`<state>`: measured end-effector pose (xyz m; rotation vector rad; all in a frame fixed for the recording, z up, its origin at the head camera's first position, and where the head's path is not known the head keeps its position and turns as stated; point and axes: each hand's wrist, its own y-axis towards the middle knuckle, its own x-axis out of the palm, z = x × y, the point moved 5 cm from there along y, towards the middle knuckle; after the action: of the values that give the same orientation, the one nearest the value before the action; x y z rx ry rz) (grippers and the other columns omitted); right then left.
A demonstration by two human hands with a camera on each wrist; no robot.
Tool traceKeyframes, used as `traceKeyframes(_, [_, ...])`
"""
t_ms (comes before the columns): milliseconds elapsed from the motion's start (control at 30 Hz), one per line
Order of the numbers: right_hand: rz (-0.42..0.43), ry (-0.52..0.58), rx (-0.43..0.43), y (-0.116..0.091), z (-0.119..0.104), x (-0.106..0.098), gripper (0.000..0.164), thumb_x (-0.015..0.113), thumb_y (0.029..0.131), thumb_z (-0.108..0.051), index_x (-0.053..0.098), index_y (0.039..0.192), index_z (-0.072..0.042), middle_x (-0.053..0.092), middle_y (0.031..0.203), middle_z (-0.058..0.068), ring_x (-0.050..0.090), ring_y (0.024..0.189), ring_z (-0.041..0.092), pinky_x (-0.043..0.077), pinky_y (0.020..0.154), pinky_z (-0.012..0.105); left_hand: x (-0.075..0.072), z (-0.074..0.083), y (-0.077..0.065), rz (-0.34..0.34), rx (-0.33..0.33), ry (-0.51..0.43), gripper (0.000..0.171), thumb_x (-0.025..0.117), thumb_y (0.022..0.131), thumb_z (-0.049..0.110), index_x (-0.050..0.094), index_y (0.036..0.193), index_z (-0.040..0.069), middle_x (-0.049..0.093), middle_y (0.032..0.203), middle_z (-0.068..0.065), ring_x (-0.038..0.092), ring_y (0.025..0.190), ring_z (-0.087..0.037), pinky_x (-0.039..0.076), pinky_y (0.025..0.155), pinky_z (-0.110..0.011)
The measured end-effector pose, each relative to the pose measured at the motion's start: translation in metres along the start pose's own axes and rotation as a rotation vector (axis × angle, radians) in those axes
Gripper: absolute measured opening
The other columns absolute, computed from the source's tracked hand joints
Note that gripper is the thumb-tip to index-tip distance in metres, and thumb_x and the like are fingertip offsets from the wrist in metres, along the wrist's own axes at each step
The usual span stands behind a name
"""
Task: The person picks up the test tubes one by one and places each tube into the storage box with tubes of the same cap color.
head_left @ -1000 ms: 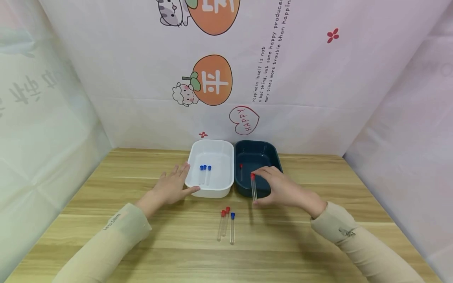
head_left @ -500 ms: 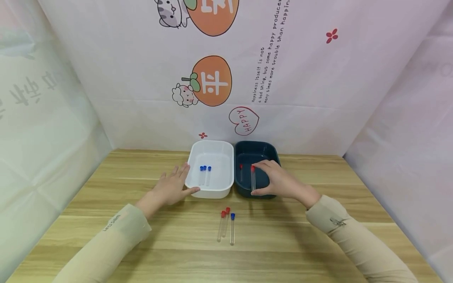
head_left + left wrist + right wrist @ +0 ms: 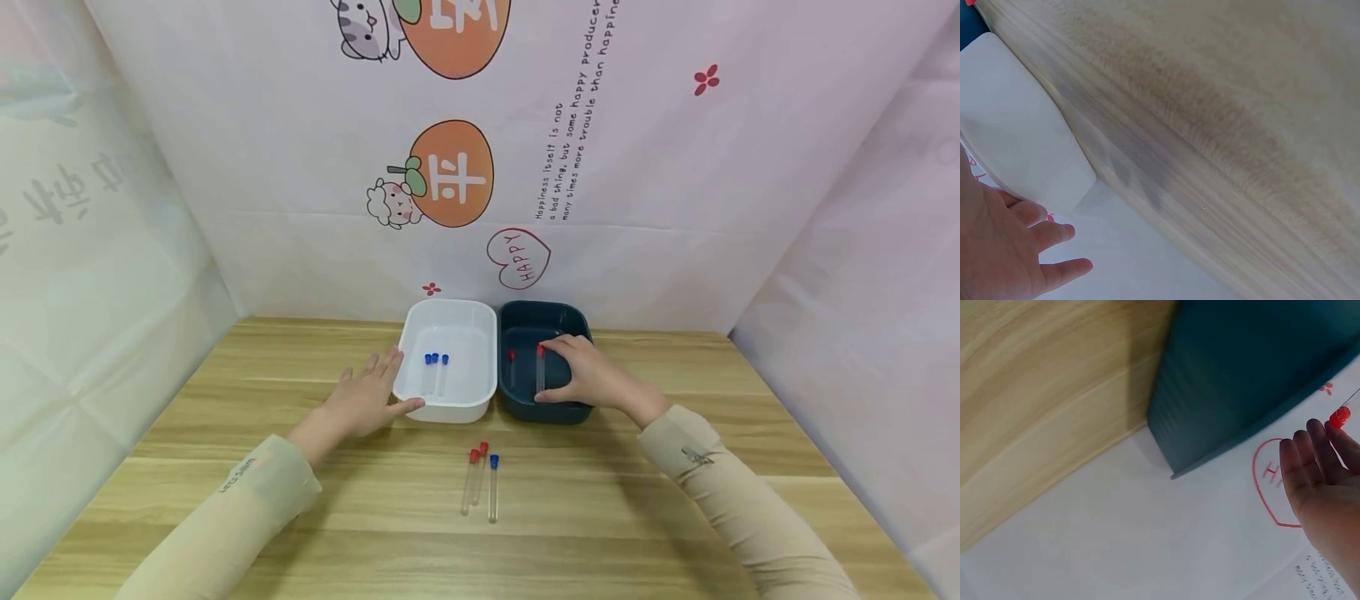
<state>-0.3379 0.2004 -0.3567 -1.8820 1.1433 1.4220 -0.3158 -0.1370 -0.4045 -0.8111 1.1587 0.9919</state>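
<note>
My right hand (image 3: pixel 592 375) holds a red-capped test tube (image 3: pixel 541 371) lengthwise between thumb and fingers, over the dark blue bin (image 3: pixel 583 412). In the right wrist view, only the red cap (image 3: pixel 1339 417) and a sliver of that tube show at the fingertips. Inside the dark bin lies another red-capped tube (image 3: pixel 512 367). My left hand (image 3: pixel 362 398) rests with spread fingers against the left side and front corner of the white bin (image 3: pixel 450 412). Three blue-capped tubes (image 3: pixel 441 379) lie in the white bin.
On the wooden table (image 3: pixel 375 533), in front of the bins, lie two red-capped tubes (image 3: pixel 467 487) and one blue-capped tube (image 3: pixel 492 493). The bins stand side by side close to a printed white backdrop (image 3: pixel 637 250). White cloth also hangs on both sides.
My right hand has carried the red-capped tube away from me, from the dark bin's front edge to over its inside. The left hand has stayed at the white bin.
</note>
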Motion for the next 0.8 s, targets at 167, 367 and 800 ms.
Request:
traceKeyframes(167, [-0.009,-0.008,0.0,0.005,0.008,0.005,0.092,0.085,0.082,-0.051,0.051,0.147,0.004,0.046,0.148,0.03,0.045,0.133,0.044,0.044,0.107,0.059,-0.001,0.001,-0.001,0.004,-0.004,0.001,0.102,0.045,0.098,0.072,0.017,0.162,-0.001,0.015,0.169,-0.017,0.017,0.152,-0.045,0.017,0.114,-0.073])
traceKeyframes(367, [-0.029,-0.014,-0.012,0.011,0.015,0.009,0.091,0.085,0.082,-0.05,0.051,0.146,0.005,0.047,0.147,0.029,0.043,0.134,0.044,0.041,0.109,0.059,-0.001,0.002,0.0,0.004,-0.006,-0.002,0.099,0.047,0.099,0.068,0.018,0.162,-0.002,0.016,0.169,-0.018,0.017,0.152,-0.046,0.017,0.114,-0.073])
traceKeyframes(800, [-0.098,-0.076,0.025,0.029,0.019,0.016,0.092,0.082,0.084,-0.051,0.048,0.147,0.007,0.047,0.149,0.029,0.043,0.136,0.044,0.038,0.112,0.058,-0.001,0.002,0.0,0.004,-0.01,-0.002,0.099,0.049,0.099,0.068,0.017,0.162,-0.001,0.014,0.169,-0.017,0.016,0.152,-0.045,0.017,0.114,-0.074])
